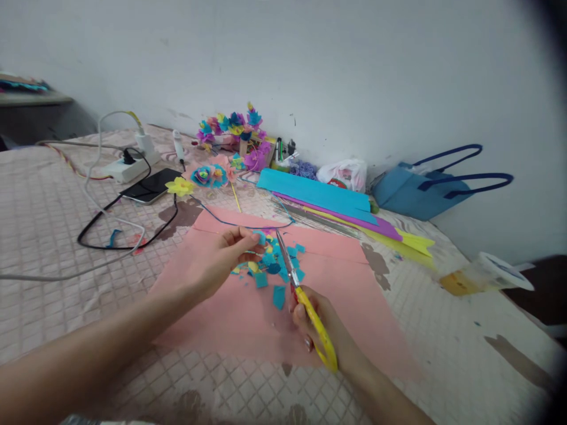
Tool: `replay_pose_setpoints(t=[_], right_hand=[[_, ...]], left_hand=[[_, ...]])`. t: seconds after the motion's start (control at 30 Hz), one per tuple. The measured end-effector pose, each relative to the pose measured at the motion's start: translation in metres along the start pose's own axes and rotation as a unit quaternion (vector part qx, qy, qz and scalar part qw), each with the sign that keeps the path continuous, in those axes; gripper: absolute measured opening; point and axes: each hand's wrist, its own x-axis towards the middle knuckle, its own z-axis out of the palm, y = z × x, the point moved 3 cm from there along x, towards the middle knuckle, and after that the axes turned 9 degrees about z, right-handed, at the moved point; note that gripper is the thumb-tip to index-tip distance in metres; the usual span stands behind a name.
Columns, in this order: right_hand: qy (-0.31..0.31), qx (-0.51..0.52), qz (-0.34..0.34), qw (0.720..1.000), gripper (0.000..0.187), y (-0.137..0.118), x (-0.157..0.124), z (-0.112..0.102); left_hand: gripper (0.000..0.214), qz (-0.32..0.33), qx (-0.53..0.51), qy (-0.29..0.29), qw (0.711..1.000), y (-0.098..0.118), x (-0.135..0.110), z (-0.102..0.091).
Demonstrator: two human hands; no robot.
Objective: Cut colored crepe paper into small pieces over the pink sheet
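Observation:
My right hand (316,321) is wrapped round yellow-handled scissors (316,324), whose metal blades point away from me and look closed or nearly so. Pinched between the thumb and fingers of my left hand (237,248) is a small piece of blue paper (260,238). Beneath both hands a pink paper sheet (212,319) lies on the quilted cover. Blue and yellow paper scraps (261,280) are heaped on it around the blade tips, with one blue square (279,297) lying nearer to me.
Left are a power strip (128,168), a phone (153,185) and looping cables. Paper flowers (210,175) stand at the back. Folded blue paper (314,192) lies behind the pink sheet. At the right are a blue bag (416,192) and a plastic tub (482,276).

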Motion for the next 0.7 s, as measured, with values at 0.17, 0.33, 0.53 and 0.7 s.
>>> replay_pose_setpoints(t=[0.17,0.33,0.53,0.7], right_hand=[[0.003,0.012,0.036,0.999,0.044,0.003,0.003,-0.002],[0.001,0.009,0.031,0.999,0.048,0.004,0.003,-0.004],[0.01,0.028,0.011,1.0,0.048,0.005,0.004,-0.006],[0.017,0.034,0.016,0.999,0.052,0.004,0.006,-0.007]], left_hand=[[0.017,0.023,0.357,-0.107,0.927,0.013,0.031,-0.035],[0.022,0.069,0.54,-0.133,0.828,0.013,0.046,-0.058],[0.013,0.051,0.546,-0.097,0.831,0.009,0.049,-0.062],[0.008,0.128,0.493,-0.082,0.857,0.014,0.046,-0.056]])
